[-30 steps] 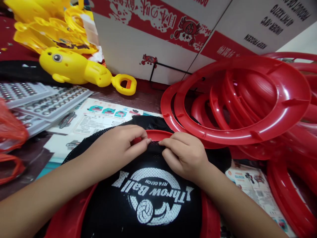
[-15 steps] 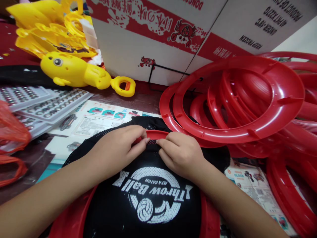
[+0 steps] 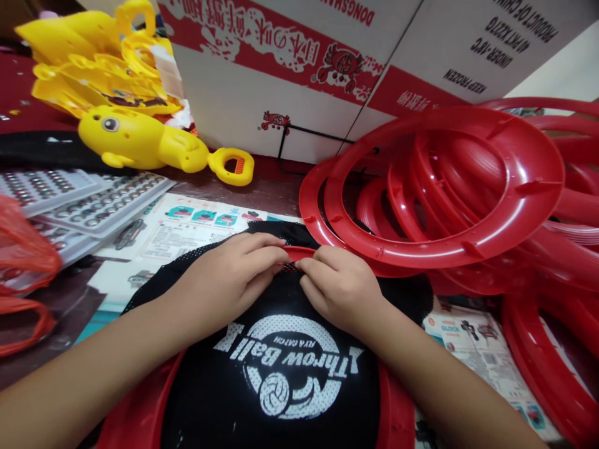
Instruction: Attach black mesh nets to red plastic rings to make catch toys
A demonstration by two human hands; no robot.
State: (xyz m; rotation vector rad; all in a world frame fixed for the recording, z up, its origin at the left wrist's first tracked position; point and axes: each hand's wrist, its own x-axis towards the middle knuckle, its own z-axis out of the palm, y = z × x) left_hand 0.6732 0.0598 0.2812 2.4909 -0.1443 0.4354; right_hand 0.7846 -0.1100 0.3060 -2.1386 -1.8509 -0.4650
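A black mesh net (image 3: 281, 368) printed "Throw Ball" in white lies over a red plastic ring (image 3: 140, 418) right in front of me. My left hand (image 3: 224, 280) and my right hand (image 3: 341, 287) meet at the ring's far edge. The fingers of both hands are closed, pinching the net's edge against the red rim (image 3: 294, 252). The fingertips of the two hands almost touch each other.
A heap of red plastic rings (image 3: 444, 187) fills the right side. A white and red cardboard box (image 3: 290, 68) stands behind. Yellow plastic toys (image 3: 140, 140) lie at the back left, trays of button cells (image 3: 88, 199) and a red bag (image 3: 23, 255) at the left. Printed leaflets (image 3: 187, 227) cover the table.
My left fingers have closed further over the red rim, so less of it shows between the hands. The view has shifted slightly.
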